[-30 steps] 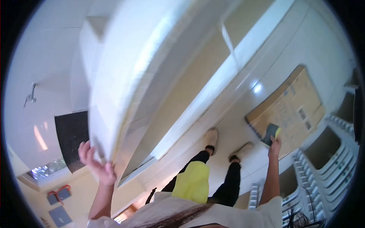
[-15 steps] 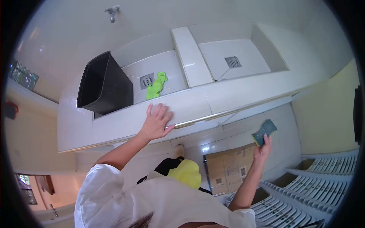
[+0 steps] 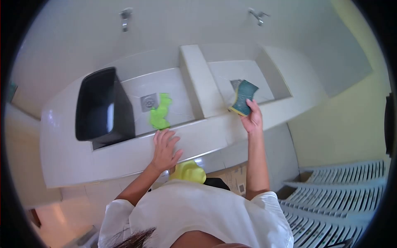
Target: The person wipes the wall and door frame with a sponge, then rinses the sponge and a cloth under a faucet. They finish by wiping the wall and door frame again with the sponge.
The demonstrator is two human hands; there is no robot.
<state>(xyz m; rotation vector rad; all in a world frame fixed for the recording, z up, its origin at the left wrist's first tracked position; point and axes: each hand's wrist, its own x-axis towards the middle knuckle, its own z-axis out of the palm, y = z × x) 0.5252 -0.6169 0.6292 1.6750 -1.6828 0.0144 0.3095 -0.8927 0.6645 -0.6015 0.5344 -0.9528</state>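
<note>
My right hand point(image 3: 252, 118) holds a teal and yellow sponge point(image 3: 244, 97) up over the front rim of the right basin point(image 3: 264, 89) of a white tiled double sink. My left hand point(image 3: 164, 149) lies flat, fingers spread, on the sink's front ledge point(image 3: 124, 153) just below the left basin point(image 3: 178, 103). A bright green cloth point(image 3: 159, 111) lies in the left basin beside its drain point(image 3: 148, 101). A black bin point(image 3: 99, 106) stands tilted in the left end of that basin.
Two wall taps point(image 3: 125, 16) point(image 3: 258, 15) sit above the basins. A tiled divider point(image 3: 197, 80) separates them. White slatted racks point(image 3: 339, 198) stand at the lower right by a yellow wall point(image 3: 339, 124). A cardboard sheet point(image 3: 235, 184) lies on the floor. A yellow cloth point(image 3: 188, 171) hangs at my waist.
The view swung from the floor up to the sink. My right hand raised the sponge from beside the cardboard to above the right basin. My left hand stayed on the ledge.
</note>
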